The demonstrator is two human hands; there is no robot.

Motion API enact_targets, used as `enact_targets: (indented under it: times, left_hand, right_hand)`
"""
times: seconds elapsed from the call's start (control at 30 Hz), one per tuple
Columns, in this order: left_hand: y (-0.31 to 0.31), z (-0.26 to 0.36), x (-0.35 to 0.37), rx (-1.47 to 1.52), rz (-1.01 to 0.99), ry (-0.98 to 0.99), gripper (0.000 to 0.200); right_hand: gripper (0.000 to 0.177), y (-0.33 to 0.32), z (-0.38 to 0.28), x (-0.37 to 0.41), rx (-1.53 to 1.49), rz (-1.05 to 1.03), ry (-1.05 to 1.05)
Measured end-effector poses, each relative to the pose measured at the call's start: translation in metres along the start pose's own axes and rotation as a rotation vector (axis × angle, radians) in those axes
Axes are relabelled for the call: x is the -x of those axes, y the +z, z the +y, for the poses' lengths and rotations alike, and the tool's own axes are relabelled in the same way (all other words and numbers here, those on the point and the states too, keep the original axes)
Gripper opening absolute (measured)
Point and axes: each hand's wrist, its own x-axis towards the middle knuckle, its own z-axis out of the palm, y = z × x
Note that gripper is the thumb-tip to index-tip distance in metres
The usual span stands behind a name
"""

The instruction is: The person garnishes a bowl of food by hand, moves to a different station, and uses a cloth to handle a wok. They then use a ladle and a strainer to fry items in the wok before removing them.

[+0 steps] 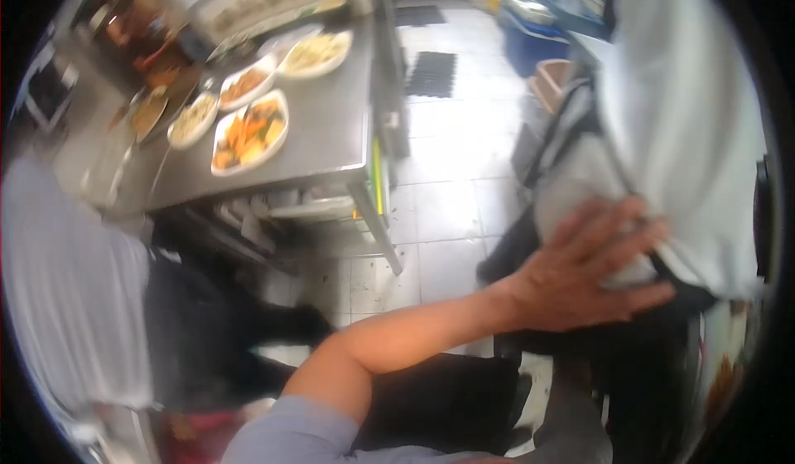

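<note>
A loose white cloth garment (pixel 683 108), worn by another person, hangs lengthwise downward at the left hand's (pixel 592 269) fingertips; contact is unclear. Probably soft and light, best gripped by a fold. The hand is spread, apparently grasping nothing. Well leftward stands a grey steel table (pixel 327 129).

Shiny table (pixel 327 137) on the left, w/ white plates (pixel 313 72) of food close together. Front one has orange bits (pixel 248 133) — plus some yellow & green. Back one has pale food (pixel 317 52). White tiles (pixel 447 158) on the floor, w/ 2 dark mats (pixel 432 75). Blue tub (pixel 530 46) at the back, nr a tan bin (pixel 552 83) — bit blurry. Person (pixel 74 282) in grey top & dark pants at far left.
</note>
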Motion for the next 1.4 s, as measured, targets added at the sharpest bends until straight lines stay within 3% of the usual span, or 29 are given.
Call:
enact_targets:
  times: [0.03, 0.13, 0.23, 0.33, 0.47, 0.57, 0.7, 0.8, 1.13, 1.4]
  left_hand:
    - [0.002, -0.008, 0.000, 0.045, 0.056, 0.037, 0.046]
    - [0.035, -0.032, 0.006, 0.211, 0.260, 0.205, 0.056]
    - [0.041, -0.042, 0.004, 0.327, 0.212, 0.202, 0.048]
    - [0.038, -0.072, 0.018, -0.091, 0.165, 0.339, 0.048]
    - [0.044, -0.120, 0.006, -0.061, 0.350, 0.277, 0.064]
    - [0.039, -0.145, -0.008, -0.057, 0.344, 0.276, 0.075]
    - [0.013, -0.160, -0.018, -0.169, 0.339, 0.359, 0.077]
    - [-0.009, -0.161, -0.014, -0.069, 0.309, 0.388, 0.076]
    - [-0.053, -0.225, 0.017, -0.175, 0.117, 0.174, 0.066]
    - [-0.034, -0.258, 0.012, -0.234, 0.087, 0.206, 0.067]
  right_hand:
    - [0.027, 0.014, -0.006, -0.023, -0.013, -0.012, -0.021]
    - [0.027, 0.052, -0.021, -0.078, -0.050, -0.039, -0.083]
    - [0.027, 0.079, -0.029, -0.113, -0.095, -0.057, -0.141]
    - [0.027, 0.106, -0.034, -0.141, -0.151, -0.082, -0.196]
    - [0.028, 0.127, -0.040, -0.165, -0.212, -0.114, -0.224]
    - [0.028, 0.133, -0.043, -0.171, -0.246, -0.137, -0.210]
    - [0.028, 0.132, -0.050, -0.171, -0.253, -0.147, -0.210]
    - [0.028, 0.132, -0.054, -0.169, -0.269, -0.148, -0.205]
    - [0.029, 0.161, -0.083, -0.189, -0.308, -0.177, -0.203]
    - [0.029, 0.166, -0.088, -0.205, -0.355, -0.201, -0.191]
